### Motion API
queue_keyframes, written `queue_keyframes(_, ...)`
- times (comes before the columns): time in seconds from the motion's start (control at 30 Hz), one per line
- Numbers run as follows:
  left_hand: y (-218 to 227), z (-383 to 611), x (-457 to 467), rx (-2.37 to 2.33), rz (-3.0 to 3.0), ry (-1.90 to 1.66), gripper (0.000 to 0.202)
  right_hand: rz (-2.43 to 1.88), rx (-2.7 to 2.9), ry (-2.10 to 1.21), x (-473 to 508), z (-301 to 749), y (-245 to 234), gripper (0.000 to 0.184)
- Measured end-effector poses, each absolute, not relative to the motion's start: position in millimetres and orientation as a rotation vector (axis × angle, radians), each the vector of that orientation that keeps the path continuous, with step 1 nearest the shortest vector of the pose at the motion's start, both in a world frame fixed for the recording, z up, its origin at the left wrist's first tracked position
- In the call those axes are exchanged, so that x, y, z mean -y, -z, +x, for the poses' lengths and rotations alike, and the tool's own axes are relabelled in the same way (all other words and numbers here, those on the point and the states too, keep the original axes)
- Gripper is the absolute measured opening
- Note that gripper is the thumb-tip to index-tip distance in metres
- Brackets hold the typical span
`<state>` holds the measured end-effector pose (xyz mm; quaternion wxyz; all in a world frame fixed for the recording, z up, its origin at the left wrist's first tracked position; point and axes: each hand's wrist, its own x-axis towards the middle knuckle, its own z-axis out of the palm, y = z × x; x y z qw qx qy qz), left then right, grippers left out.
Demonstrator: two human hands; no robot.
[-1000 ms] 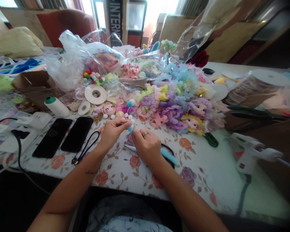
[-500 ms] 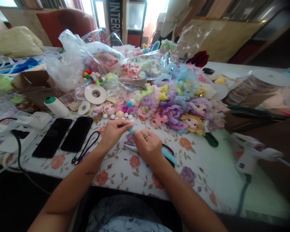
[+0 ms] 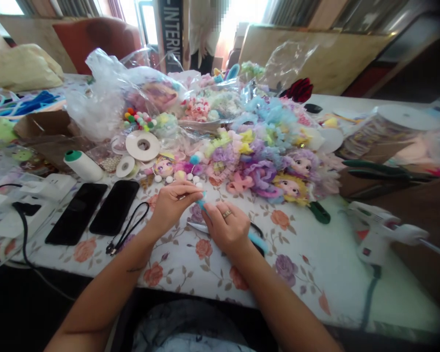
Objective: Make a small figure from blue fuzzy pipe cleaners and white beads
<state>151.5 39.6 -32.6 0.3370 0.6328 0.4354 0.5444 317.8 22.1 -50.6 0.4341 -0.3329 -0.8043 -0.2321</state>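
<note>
My left hand (image 3: pixel 173 203) pinches the near end of a light blue fuzzy pipe cleaner (image 3: pixel 201 202) just above the floral tablecloth (image 3: pixel 190 254). My right hand (image 3: pixel 227 226), with a ring on one finger, is closed around the same blue strand, whose other end (image 3: pixel 258 240) sticks out behind the hand. Scissors (image 3: pixel 200 226) lie on the cloth under my right hand. Just beyond my fingers lie small doll heads (image 3: pixel 164 167), white beads and pompoms (image 3: pixel 195 159).
Two black phones (image 3: pixel 95 210) and a black cord (image 3: pixel 128 227) lie to the left, with a thread spool (image 3: pixel 82 165) and ribbon rolls (image 3: pixel 143 144). A heap of ruffled doll decorations (image 3: pixel 264 146) fills the middle. A glue gun (image 3: pixel 381 234) lies right. A person stands at the back.
Both hands stayed together on the blue strand, shifting slightly right and nearer. A person in the background has walked from the right to the middle.
</note>
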Motion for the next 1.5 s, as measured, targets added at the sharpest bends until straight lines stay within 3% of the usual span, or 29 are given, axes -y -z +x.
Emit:
queue_keyframes(0.77,30.9,147.9,-38.9,-1.041,1.816,-1.388,0.009,-0.938,1.884,0.276,-18.5,322.0,45.3,0.017)
queue_keyframes(1.5,34.8,151.9,-40.6,-0.982,1.516,-1.249,0.016,-0.897,1.968,0.522,-18.4,324.6,45.5,0.016)
